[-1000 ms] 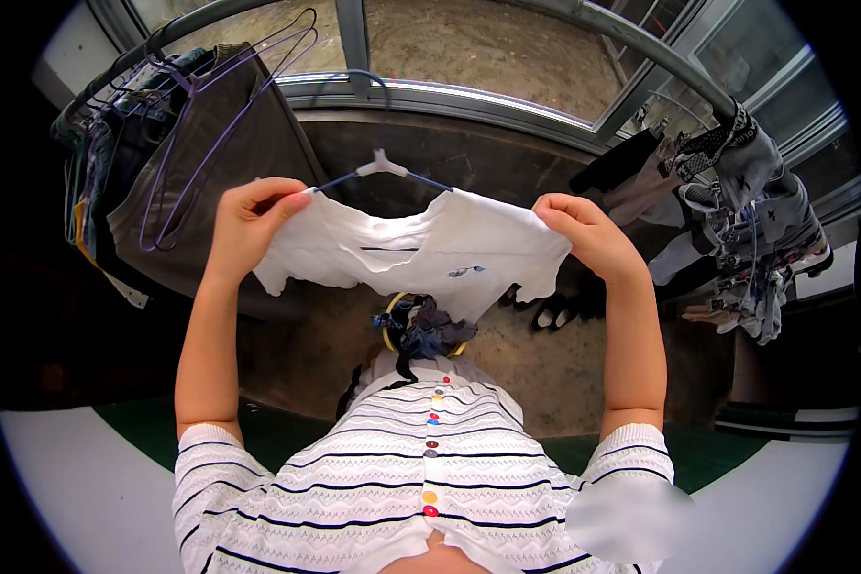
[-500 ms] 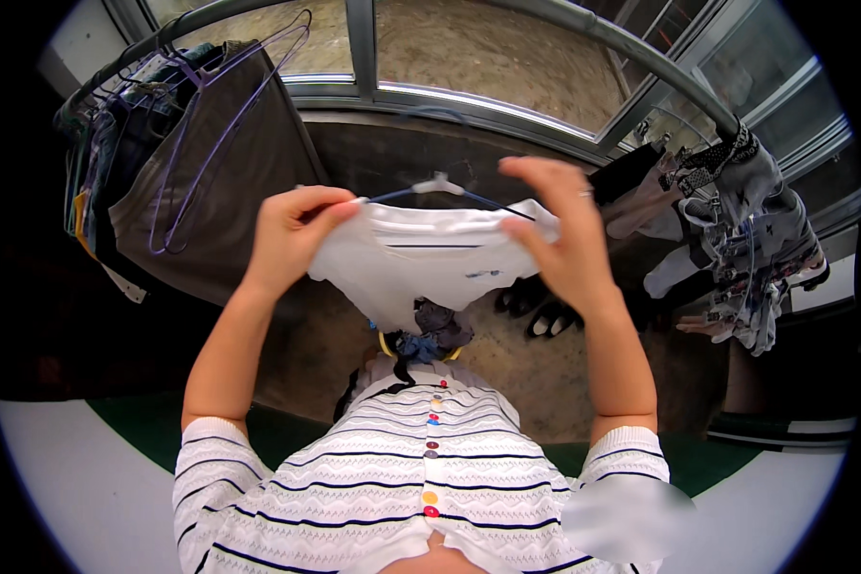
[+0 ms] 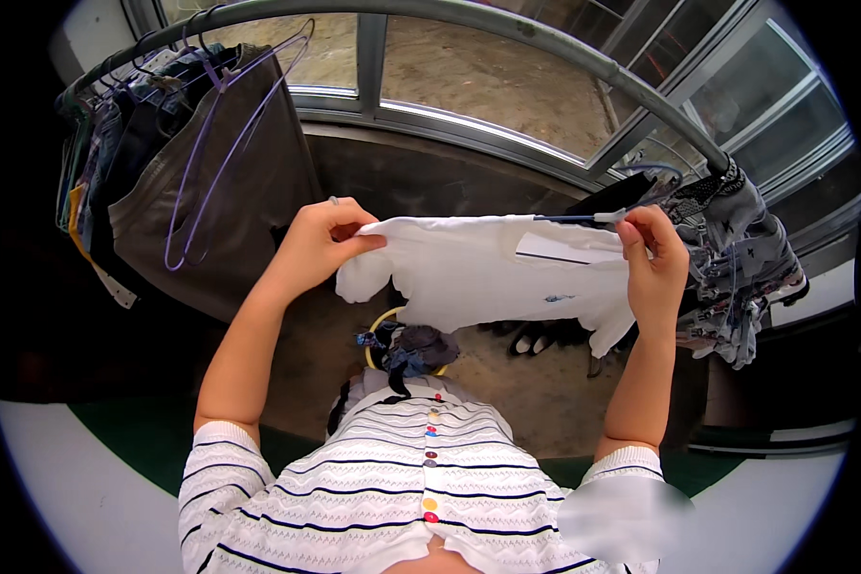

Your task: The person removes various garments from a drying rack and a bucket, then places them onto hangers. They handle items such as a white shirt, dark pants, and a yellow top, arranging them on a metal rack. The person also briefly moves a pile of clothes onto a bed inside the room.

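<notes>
A white T-shirt with a small printed mark on the chest is stretched sideways between my hands. My left hand is closed, thumb and fingers pinching the shirt's left shoulder, with that sleeve drooping below. At the other shoulder my right hand is closed too, gripping fabric together with the hanger. This blue clothes hanger, with a pale neck piece, lies along the right part of the neckline. Its hook points up and away beyond my right fingers. The hanger's right arm is hidden behind my hand and the cloth.
A curved metal rail spans overhead. At left hang several garments, a grey-brown cloth and purple hangers. More clothes hang at right. Below stands a yellow-rimmed basket of dark laundry; black shoes sit on the floor.
The hanger has shifted right across the shirt, its neck now at my right fingers. My right hand has gone from open to closed and moved right, pulling the shirt wide.
</notes>
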Demonstrator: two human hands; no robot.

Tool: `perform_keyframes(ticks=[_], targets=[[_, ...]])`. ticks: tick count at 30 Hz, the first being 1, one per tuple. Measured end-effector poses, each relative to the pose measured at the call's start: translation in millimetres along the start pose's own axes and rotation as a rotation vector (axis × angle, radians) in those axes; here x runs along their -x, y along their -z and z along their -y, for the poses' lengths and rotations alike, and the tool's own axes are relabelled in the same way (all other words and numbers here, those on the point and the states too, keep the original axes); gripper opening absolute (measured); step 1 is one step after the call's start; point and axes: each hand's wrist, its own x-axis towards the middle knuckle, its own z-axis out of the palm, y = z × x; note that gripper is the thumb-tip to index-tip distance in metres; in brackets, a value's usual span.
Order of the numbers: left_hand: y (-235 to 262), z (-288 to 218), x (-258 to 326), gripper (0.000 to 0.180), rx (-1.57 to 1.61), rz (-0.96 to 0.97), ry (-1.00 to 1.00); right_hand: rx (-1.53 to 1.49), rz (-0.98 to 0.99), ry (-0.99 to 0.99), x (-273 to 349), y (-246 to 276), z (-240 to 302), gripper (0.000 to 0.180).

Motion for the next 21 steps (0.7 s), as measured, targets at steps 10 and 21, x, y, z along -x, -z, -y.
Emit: perform_keyframes(ticks=[10,21], targets=[[-16,14,-44,0.017,0.203,-0.311,-0.273,0.329,-0.399,-0.061,-55,18,0,0.019],[-36,135,19,0.013,0.335,-0.336,0.102,0.332,-0.22,-0.137,-36,-21,-44,0.033]])
